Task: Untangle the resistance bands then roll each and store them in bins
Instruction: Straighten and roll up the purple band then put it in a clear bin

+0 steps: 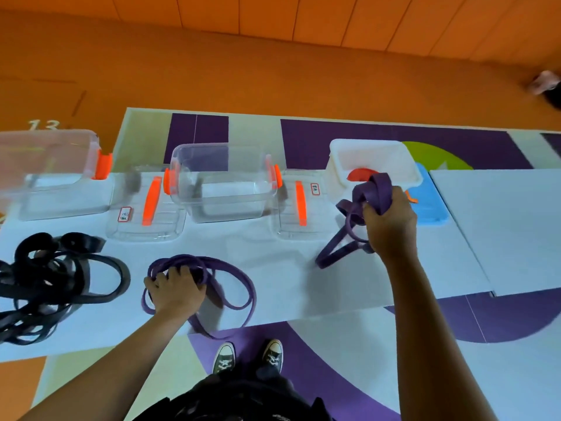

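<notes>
My right hand (390,221) grips a bunched purple resistance band (343,247), its loops hanging down to the white table (273,253) just in front of a white bin (373,153). A red band (359,175) lies inside that bin. My left hand (174,288) rests on a second purple band (233,284) coiled loosely near the front edge, fingers curled over its strands. A tangle of black bands (57,281) lies at the left. Two clear bins with orange latches stand at the back, one at the left (54,165) and one in the middle (224,180).
Two clear lids with orange handles (145,214) (299,205) lie flat beside the clear bins. A blue lid (431,199) sits right of the white bin. A second white tabletop (510,226) adjoins at the right. My shoes (249,357) stand below the front edge.
</notes>
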Action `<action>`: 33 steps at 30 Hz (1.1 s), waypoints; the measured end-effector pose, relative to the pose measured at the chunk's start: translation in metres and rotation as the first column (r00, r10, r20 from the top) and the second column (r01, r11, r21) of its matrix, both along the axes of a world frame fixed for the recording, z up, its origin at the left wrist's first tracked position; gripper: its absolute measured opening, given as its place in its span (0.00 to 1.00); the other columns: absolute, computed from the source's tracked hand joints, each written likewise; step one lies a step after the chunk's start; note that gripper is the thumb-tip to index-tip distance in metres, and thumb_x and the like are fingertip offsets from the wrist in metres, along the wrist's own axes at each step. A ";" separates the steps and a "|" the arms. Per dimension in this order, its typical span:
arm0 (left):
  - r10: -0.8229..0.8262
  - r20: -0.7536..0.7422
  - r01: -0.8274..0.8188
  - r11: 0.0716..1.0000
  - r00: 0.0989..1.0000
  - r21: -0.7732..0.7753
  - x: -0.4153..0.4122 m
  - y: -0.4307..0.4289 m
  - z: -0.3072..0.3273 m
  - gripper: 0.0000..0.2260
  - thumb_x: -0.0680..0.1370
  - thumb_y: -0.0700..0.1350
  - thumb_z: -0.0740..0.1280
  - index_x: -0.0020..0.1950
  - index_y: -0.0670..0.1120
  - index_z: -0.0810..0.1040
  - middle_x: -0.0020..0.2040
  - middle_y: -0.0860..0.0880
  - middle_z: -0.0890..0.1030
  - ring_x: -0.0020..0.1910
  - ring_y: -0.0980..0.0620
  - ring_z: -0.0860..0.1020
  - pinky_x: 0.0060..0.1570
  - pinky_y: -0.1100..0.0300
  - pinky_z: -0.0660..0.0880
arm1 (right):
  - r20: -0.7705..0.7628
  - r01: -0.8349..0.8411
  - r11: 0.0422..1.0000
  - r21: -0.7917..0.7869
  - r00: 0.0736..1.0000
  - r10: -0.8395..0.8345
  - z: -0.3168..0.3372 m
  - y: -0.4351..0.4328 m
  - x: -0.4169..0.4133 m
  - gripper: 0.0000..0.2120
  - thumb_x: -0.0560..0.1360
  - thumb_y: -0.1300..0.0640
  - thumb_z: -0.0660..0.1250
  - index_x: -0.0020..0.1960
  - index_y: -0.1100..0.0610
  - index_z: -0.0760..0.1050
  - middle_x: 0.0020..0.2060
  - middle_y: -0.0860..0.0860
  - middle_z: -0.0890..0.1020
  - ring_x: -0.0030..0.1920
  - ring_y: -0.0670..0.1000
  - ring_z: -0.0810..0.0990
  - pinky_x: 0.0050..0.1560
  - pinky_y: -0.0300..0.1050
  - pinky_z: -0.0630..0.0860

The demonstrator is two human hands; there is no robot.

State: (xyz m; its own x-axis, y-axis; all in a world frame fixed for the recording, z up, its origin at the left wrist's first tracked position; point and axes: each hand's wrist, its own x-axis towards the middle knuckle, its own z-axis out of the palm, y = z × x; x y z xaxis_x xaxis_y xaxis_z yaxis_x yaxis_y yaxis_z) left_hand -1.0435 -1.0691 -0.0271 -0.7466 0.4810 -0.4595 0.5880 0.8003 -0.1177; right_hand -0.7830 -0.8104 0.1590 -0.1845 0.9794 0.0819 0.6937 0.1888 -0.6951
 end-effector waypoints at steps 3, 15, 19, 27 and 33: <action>-0.036 0.040 0.037 0.999 0.999 -0.021 0.007 0.005 0.005 0.24 0.79 0.62 0.57 0.69 0.49 0.74 0.68 0.47 0.77 0.69 0.39 0.71 0.71 0.39 0.58 | 0.037 -0.060 0.990 -0.129 0.997 0.066 -0.007 -0.007 -0.004 0.12 0.76 0.60 0.70 0.58 0.60 0.74 0.44 0.52 0.78 0.44 0.55 0.75 0.42 0.43 0.69; -0.348 0.508 -0.032 0.801 0.788 0.598 0.068 0.063 0.099 0.16 0.81 0.49 0.66 0.68 0.56 0.74 0.62 0.52 0.79 0.60 0.50 0.78 0.61 0.54 0.74 | -0.093 0.010 0.774 -0.633 0.992 -0.089 -0.051 -0.039 -0.032 0.16 0.73 0.47 0.73 0.55 0.56 0.78 0.44 0.54 0.84 0.47 0.58 0.84 0.55 0.60 0.82; -0.550 0.522 -0.052 0.654 0.652 0.755 0.103 0.076 0.115 0.26 0.76 0.54 0.72 0.73 0.58 0.71 0.63 0.56 0.78 0.61 0.58 0.75 0.61 0.61 0.71 | -0.158 -0.062 0.743 -0.667 0.986 -0.061 -0.061 -0.054 -0.046 0.17 0.76 0.44 0.68 0.52 0.58 0.80 0.44 0.57 0.86 0.48 0.59 0.85 0.58 0.59 0.80; -0.359 0.365 -0.041 0.662 0.859 0.748 0.113 0.081 0.102 0.14 0.76 0.53 0.71 0.57 0.53 0.72 0.49 0.55 0.80 0.46 0.53 0.79 0.47 0.52 0.77 | -0.287 -0.122 0.603 -0.788 0.940 -0.184 -0.090 -0.058 -0.065 0.23 0.68 0.36 0.71 0.47 0.55 0.82 0.40 0.54 0.87 0.47 0.57 0.85 0.62 0.60 0.79; -0.361 0.287 0.025 0.659 0.887 0.751 0.083 0.070 0.104 0.12 0.81 0.43 0.66 0.64 0.53 0.75 0.49 0.55 0.82 0.38 0.55 0.77 0.47 0.51 0.78 | -0.229 -0.095 0.578 -0.811 0.960 -0.163 -0.079 -0.058 -0.060 0.12 0.80 0.54 0.64 0.39 0.53 0.76 0.29 0.47 0.78 0.34 0.49 0.76 0.42 0.45 0.74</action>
